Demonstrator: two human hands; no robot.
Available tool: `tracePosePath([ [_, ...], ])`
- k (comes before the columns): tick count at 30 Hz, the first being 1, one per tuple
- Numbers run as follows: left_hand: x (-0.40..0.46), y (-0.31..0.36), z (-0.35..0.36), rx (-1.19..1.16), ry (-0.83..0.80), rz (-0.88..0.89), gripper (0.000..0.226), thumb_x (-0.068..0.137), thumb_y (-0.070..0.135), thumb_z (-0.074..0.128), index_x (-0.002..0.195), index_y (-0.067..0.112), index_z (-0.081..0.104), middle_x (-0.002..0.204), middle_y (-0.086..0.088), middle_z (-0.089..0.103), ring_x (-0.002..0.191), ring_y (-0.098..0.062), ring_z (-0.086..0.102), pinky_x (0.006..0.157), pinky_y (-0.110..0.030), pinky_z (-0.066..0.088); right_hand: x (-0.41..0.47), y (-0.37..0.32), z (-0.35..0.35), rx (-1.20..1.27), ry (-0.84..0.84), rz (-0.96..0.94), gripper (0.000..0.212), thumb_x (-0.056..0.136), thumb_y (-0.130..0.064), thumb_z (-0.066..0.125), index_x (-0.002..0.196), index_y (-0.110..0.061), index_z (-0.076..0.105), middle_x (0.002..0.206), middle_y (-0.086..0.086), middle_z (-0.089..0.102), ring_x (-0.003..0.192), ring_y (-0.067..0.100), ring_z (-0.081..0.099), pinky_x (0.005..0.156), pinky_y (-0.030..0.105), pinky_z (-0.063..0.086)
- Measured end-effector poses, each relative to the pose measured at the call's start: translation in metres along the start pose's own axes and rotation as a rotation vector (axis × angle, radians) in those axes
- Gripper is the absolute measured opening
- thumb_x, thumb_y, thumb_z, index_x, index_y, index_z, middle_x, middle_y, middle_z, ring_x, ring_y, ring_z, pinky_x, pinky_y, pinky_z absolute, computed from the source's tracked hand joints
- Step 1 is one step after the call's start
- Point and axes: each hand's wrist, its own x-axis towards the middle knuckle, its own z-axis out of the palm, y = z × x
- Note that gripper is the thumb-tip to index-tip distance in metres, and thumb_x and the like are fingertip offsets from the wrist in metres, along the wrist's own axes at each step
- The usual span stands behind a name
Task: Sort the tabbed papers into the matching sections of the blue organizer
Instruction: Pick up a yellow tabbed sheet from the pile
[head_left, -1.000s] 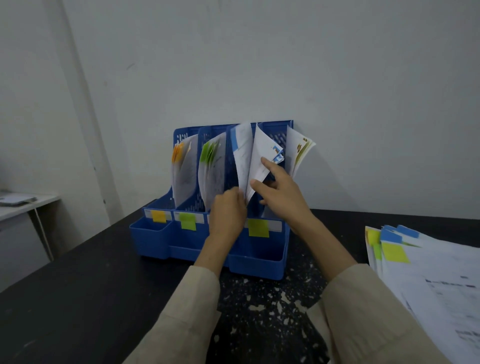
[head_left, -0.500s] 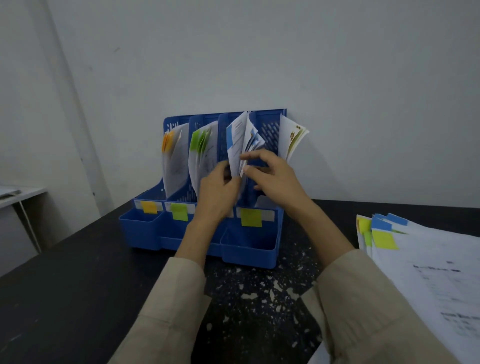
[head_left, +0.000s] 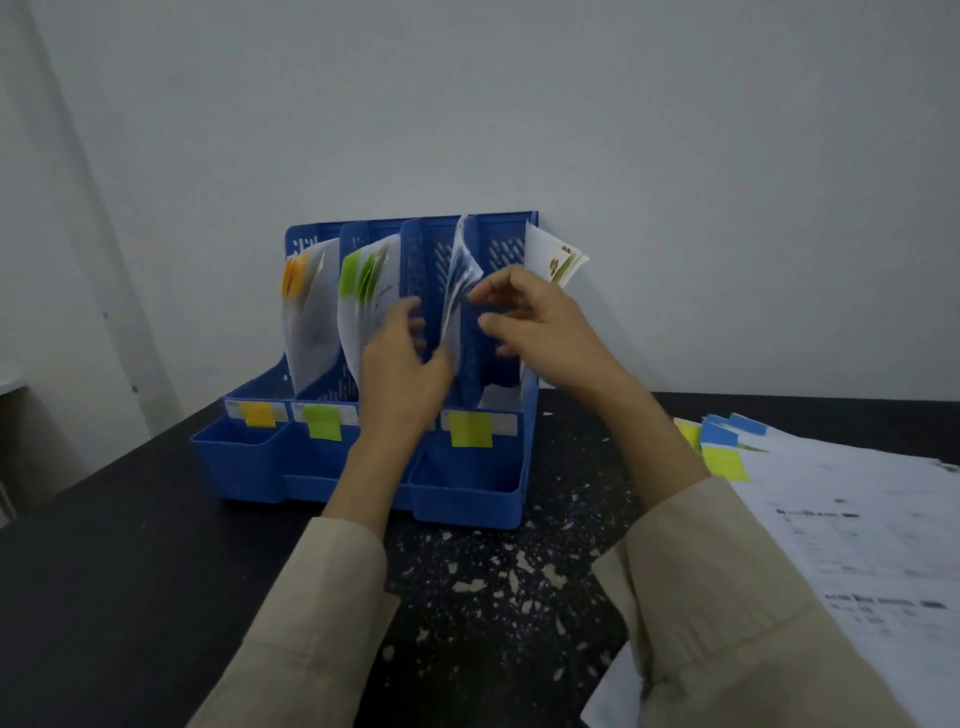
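Both my hands at blue organizer (head_left: 467, 483) third slot: left hand (head_left: 402, 358) pinches blue-tabbed papers (head_left: 457, 291), right hand (head_left: 530, 322) loose, holding nothing.

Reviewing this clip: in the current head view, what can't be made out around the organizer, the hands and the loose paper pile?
- Third section's front label on the blue organizer: hidden behind the left hand.
- Whether the right hand touches the papers in the third section: motion blur.
- Print on the paper stack: blurred; the stack is cut by the right edge.
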Motion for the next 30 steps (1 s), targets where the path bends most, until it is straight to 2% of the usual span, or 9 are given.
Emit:
tracePosePath([
  [2,-0.001,0.011,0.003,-0.036,0.119,0.163,0.044,0.081,0.008,0.054,0.124,0.012,0.048,0.11,-0.005,0.056,0.089,-0.014,0.056,0.071,-0.027,0.049,-0.003,-0.01,-0.019,-0.025,-0.01,0.017,0.017,0.091,-0.004,0.052,0.09,-0.019,0.059,0.1,0.001,0.067,0.09,0.012,0.064,0.072,0.025,0.051],
  [6,-0.012,0.036,0.014,-0.031,0.117,0.39,0.034,0.074,0.007,0.049,0.107,0.009,0.054,0.097,-0.005,0.055,0.076,-0.014,0.055,0.059,-0.024,0.047,-0.014,-0.02,-0.057,-0.162,-0.051,0.116,0.015,0.091,-0.006,0.053,0.086,-0.017,0.063,0.088,0.003,0.071,0.079,0.014,0.068,0.068,0.028,0.053],
  [11,-0.043,0.051,0.054,-0.042,-0.218,0.502,0.019,0.081,0.009,0.048,0.094,0.013,0.06,0.092,0.004,0.057,0.075,-0.015,0.056,0.065,-0.041,0.051,-0.044,0.006,-0.129,-0.401,0.082,0.486,0.011,0.088,-0.008,0.056,0.083,-0.015,0.063,0.093,0.007,0.07,0.081,0.016,0.065,0.064,0.025,0.049],
  [13,-0.057,0.049,0.071,-0.048,-0.412,0.478,0.019,0.082,0.014,0.049,0.096,0.019,0.061,0.093,0.007,0.058,0.08,-0.013,0.057,0.069,-0.043,0.051,-0.068,0.026,-0.16,-0.466,0.186,0.672,0.006,0.087,-0.013,0.06,0.09,-0.011,0.066,0.097,0.009,0.068,0.085,0.018,0.063,0.066,0.027,0.05],
  [17,-0.086,0.042,0.098,-0.039,-0.801,0.455,0.021,0.089,0.017,0.057,0.109,0.022,0.063,0.105,0.006,0.059,0.093,-0.009,0.056,0.085,-0.039,0.049,-0.125,0.055,-0.216,-0.6,0.442,1.067,0.042,0.082,-0.019,0.071,0.117,0.002,0.058,0.118,0.018,0.06,0.104,0.031,0.058,0.087,0.041,0.048],
  [20,-0.106,0.039,0.11,0.062,-1.009,0.505,0.03,0.095,0.034,0.05,0.124,0.028,0.055,0.128,0.01,0.051,0.116,-0.006,0.048,0.103,-0.032,0.039,-0.161,0.069,-0.242,-0.611,0.582,1.241,0.058,0.077,-0.018,0.077,0.125,0.004,0.053,0.125,0.021,0.057,0.11,0.035,0.057,0.092,0.045,0.049],
  [23,-0.124,0.037,0.119,0.144,-1.075,0.551,0.041,0.097,0.042,0.043,0.136,0.032,0.045,0.149,0.009,0.033,0.135,-0.006,0.029,0.109,-0.019,0.019,-0.18,0.074,-0.25,-0.556,0.607,1.351,0.068,0.075,-0.018,0.078,0.131,0.003,0.047,0.13,0.021,0.053,0.117,0.037,0.053,0.097,0.05,0.045],
  [27,-0.135,0.032,0.125,0.165,-1.08,0.581,0.061,0.087,0.061,0.027,0.14,0.033,0.04,0.151,0.007,0.031,0.136,-0.004,0.025,0.103,-0.01,0.011,-0.186,0.076,-0.246,-0.527,0.576,1.388,0.084,0.075,-0.019,0.08,0.142,0.0,0.032,0.145,0.018,0.038,0.13,0.037,0.041,0.1,0.046,0.037],
  [30,-0.136,0.029,0.126,0.148,-1.073,0.573,0.076,0.077,0.068,0.014,0.141,0.035,0.038,0.151,0.009,0.031,0.136,-0.004,0.025,0.102,-0.01,0.011,-0.188,0.079,-0.248,-0.54,0.563,1.359,0.077,0.072,-0.022,0.082,0.135,0.0,0.044,0.139,0.017,0.046,0.126,0.035,0.045,0.098,0.044,0.04],
])
